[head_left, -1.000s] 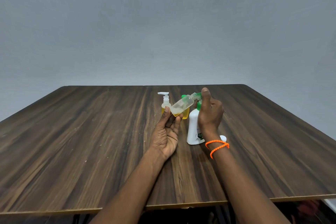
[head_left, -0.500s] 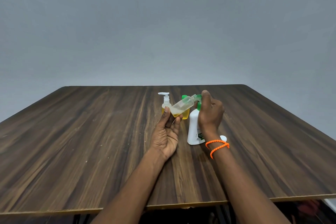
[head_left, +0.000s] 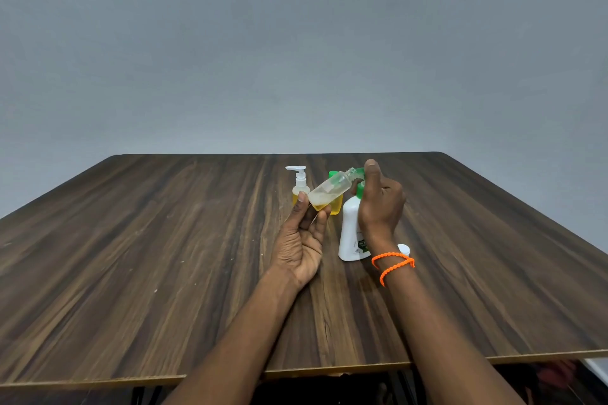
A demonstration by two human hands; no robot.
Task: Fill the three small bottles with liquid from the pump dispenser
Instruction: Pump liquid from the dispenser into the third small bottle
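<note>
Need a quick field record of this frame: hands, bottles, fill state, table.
left hand: holds the clear small bottle by its base, tilted, mouth toward the dispenser spout
right hand: on the green pump head of the white pump dispenser, thumb up
fill state: a little yellowish liquid at the clear bottle's low end
small pump bottle: upright behind, yellow liquid inside
green-capped bottle: upright behind, yellow, partly hidden
white cap: on the table, beside the dispenser
wrist: orange band on right
</note>
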